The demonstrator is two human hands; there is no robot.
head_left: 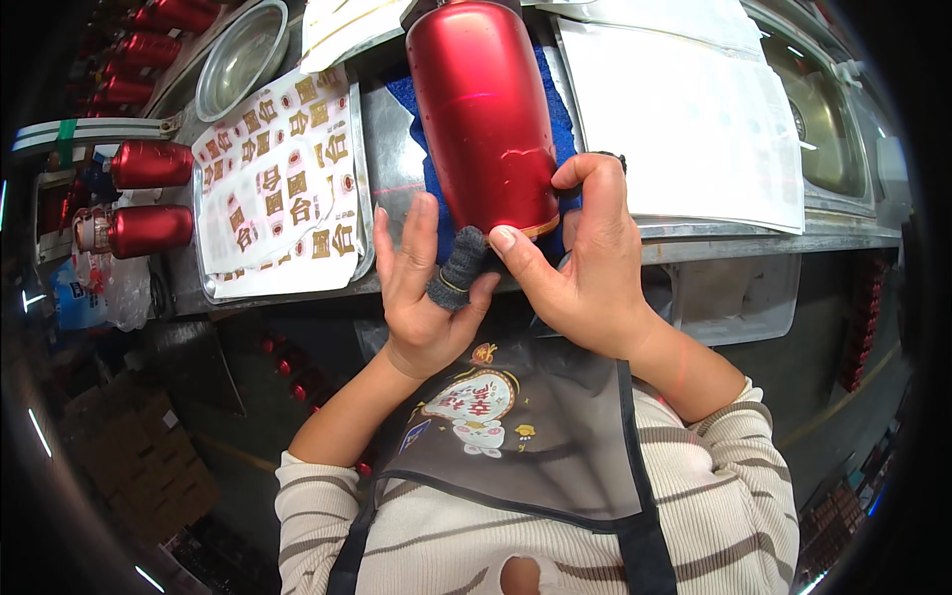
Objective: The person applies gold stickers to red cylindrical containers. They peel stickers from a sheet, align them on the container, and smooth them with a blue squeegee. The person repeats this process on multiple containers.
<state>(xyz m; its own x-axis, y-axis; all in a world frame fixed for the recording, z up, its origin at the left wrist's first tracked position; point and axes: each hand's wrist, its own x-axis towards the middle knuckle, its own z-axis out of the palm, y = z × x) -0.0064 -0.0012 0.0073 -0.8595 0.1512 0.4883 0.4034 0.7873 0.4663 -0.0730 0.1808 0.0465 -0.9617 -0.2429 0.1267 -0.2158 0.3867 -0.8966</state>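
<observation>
A large glossy red bottle (483, 114) lies with its base end toward me on a blue towel (433, 171). Along its near rim runs a thin gold-orange edge (538, 230). My right hand (587, 263) grips that end, thumb at the near rim and bent index finger against the right side. Just left of the rim is my left hand (424, 283), its fingers spread and holding nothing. One of its fingers wears a dark grey knitted finger cover (460, 270), whose tip meets the bottle's near left edge. A dark wrap (615, 158) also shows on a right-hand finger.
At left, a metal tray (363, 188) bears sheets of gold-and-red decals (283, 188), with a clear bowl (241, 61) beyond. Two red bottles (151, 230) lie farther left. White sheets (684, 119) cover the right of the bench, beside a metal basin (818, 119). A plastic bin (739, 307) sits below.
</observation>
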